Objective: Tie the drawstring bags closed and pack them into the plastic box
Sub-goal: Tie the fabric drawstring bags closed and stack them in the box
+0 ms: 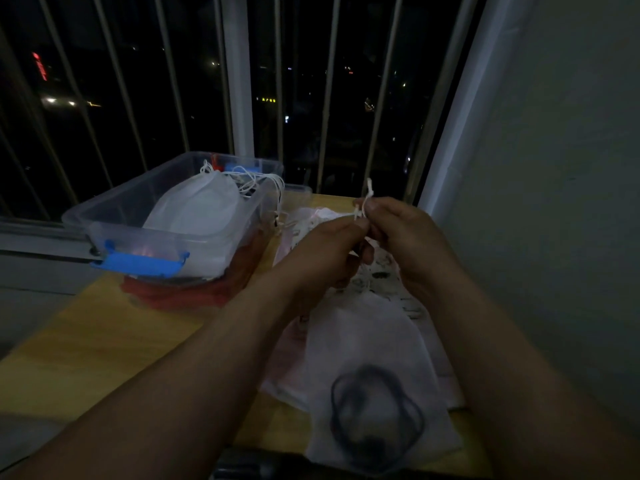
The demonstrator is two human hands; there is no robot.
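Left hand (325, 251) and right hand (401, 233), fingers pinching the white drawstring (369, 189) over loose bags (363, 341); plastic box (138, 202) just left.

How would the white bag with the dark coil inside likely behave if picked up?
Probably floppy: the white bag lies flat and creased on the table. The dark coil showing through its thin cloth would likely sag to the bottom. With cloth that thin, it is probably light.
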